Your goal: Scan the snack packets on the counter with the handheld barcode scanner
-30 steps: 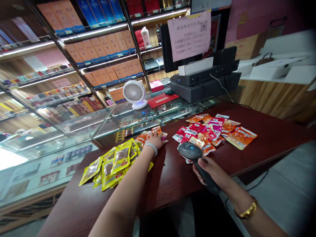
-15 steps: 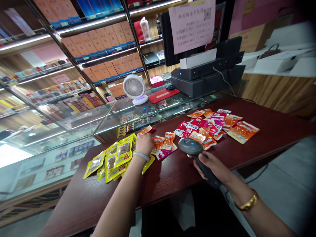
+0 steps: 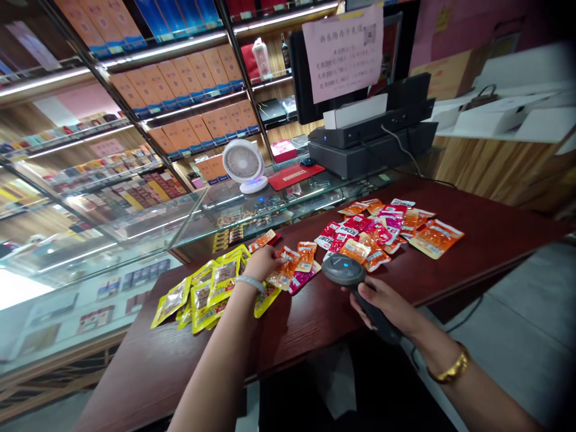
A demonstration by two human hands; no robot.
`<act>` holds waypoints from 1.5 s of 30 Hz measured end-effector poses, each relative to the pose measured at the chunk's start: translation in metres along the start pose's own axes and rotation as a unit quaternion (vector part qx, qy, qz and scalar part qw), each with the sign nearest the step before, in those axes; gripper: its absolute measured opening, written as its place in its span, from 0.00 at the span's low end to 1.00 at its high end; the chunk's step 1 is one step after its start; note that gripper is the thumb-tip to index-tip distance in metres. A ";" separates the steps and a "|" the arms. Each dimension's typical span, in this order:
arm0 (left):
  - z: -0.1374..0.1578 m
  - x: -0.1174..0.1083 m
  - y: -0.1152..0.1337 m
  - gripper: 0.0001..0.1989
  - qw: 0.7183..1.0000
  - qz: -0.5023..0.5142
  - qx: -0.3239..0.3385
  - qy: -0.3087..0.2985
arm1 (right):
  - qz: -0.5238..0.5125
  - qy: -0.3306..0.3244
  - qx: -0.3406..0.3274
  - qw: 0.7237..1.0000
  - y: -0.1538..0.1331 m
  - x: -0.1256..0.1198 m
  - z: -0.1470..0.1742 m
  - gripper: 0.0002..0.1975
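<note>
Yellow on the left of the worktop (image 3: pixel 319 327), in an overlapping pile of packets (image 3: pixel 209 294); red, magenta and orange on the right, in a looser heap (image 3: pixel 355 225). Between them, with the left grip (image 3: pixel 262 264), reaches to the edge of an orange sachet (image 3: pixel 287 268); cannot tell whether pinching or merely touching, with fingertips partly hidden. Just beside it, a second orange sachet (image 3: pixel 306 256), and a magenta sachet (image 3: pixel 303 279) partly underneath. With the right grip (image 3: pixel 382 306), holds a dark grey scanner (image 3: pixel 344 270) by the handle, closed around it, above the worktop. Could drag the magenta sachet along on a sideways pull, because of the overlap. Could nudge yellow packets loose with the left wrist, so close to them. Might catch a wrong code, with the scanner head so near the heap, or none, through glare on shiny film.
</note>
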State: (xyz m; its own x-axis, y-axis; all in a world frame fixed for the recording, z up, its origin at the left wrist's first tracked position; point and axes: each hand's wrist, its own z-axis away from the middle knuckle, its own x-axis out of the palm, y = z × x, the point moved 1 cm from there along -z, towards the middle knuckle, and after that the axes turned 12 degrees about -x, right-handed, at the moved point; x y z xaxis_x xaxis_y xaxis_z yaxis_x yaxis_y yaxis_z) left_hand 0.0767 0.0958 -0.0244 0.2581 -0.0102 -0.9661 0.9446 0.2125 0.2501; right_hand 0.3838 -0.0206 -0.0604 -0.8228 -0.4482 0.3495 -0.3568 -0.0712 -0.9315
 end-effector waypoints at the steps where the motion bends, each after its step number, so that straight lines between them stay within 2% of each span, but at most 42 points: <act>1: 0.001 -0.001 -0.001 0.15 1.000 0.030 0.005 -0.005 | 0.000 0.000 0.003 1.000 0.001 0.000 0.000 0.26; 4: 0.005 -0.003 0.005 0.15 0.987 0.162 0.006 -0.016 | 0.000 -0.003 0.010 1.000 0.003 0.002 0.000 0.26; 7: 0.009 -0.001 0.023 0.15 0.965 0.263 0.020 0.008 | 0.000 -0.021 0.006 1.000 0.005 0.003 0.000 0.26; 10: 0.010 0.006 0.044 0.16 0.945 0.322 0.043 0.031 | 0.001 -0.042 -0.003 0.999 0.005 0.004 -0.001 0.26; 13: 0.010 0.015 0.060 0.16 0.928 0.367 0.056 0.022 | 0.000 -0.050 -0.008 0.999 0.003 0.003 -0.001 0.27; 19: 0.004 0.031 0.079 0.16 0.907 0.416 0.069 0.012 | -0.009 -0.013 -0.019 1.000 0.002 -0.006 0.003 0.26; 21: 0.003 0.035 0.094 0.16 0.901 0.432 0.045 -0.008 | -0.010 -0.002 -0.023 1.000 0.002 -0.009 0.003 0.27; 23: 0.002 0.037 0.114 0.15 0.885 0.461 0.034 -0.056 | -0.008 0.011 -0.024 1.000 0.003 -0.011 0.003 0.27; 25: 0.001 0.034 0.132 0.17 0.869 0.478 0.058 -0.115 | -0.008 0.022 -0.023 0.999 0.003 -0.012 0.003 0.27; 26: 0.001 0.032 0.137 0.18 0.870 0.469 0.077 -0.128 | -0.010 0.024 -0.022 0.999 0.003 -0.012 0.003 0.27; 27: 0.001 0.028 0.138 0.19 0.886 0.438 0.094 -0.122 | -0.013 0.024 -0.022 0.999 0.003 -0.013 0.003 0.27; 29: 0.000 0.020 0.130 0.21 0.947 0.301 0.102 -0.049 | -0.019 0.021 -0.022 0.999 0.003 -0.013 0.004 0.26; 30: 0.000 0.017 0.121 0.22 0.975 0.204 0.087 0.001 | -0.020 0.020 -0.021 0.999 0.004 -0.014 0.005 0.26; 31: 0.000 0.014 0.111 0.24 0.992 0.103 0.062 0.042 | -0.021 0.019 -0.020 0.999 0.004 -0.014 0.006 0.26; 32: 0.000 0.013 0.101 0.27 0.997 0.010 0.034 0.065 | -0.021 0.020 -0.018 0.999 0.005 -0.015 0.006 0.26; 34: -0.001 0.016 0.083 0.30 0.992 -0.110 -0.008 0.061 | -0.020 0.021 -0.017 0.999 0.006 -0.016 0.006 0.26; 36: -0.003 0.022 0.071 0.30 0.989 -0.146 -0.004 0.021 | -0.020 0.018 -0.018 0.999 0.008 -0.016 0.006 0.26; 38: -0.006 0.027 0.066 0.25 0.992 -0.128 0.013 -0.002 | -0.017 0.010 -0.017 1.000 0.008 -0.016 0.005 0.26; 41: -0.008 0.031 0.064 0.17 0.997 -0.080 0.016 -0.005 | -0.009 0.001 -0.014 1.000 0.007 -0.015 0.006 0.26; 43: -0.006 0.031 0.066 0.21 0.997 -0.070 0.006 0.012 | -0.006 -0.001 -0.013 1.000 0.006 -0.014 0.006 0.25; 45: -0.003 0.033 0.070 0.29 0.996 -0.084 -0.009 0.028 | -0.005 -0.006 -0.011 1.000 0.006 -0.013 0.006 0.25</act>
State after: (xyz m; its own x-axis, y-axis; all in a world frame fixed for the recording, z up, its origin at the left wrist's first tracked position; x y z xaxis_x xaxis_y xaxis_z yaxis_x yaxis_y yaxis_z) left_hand 0.1511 0.1132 -0.0391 0.0842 0.0065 -0.9964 0.9698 0.2291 0.0834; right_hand 0.3944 -0.0203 -0.0709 -0.8144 -0.4574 0.3571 -0.3748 -0.0552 -0.9255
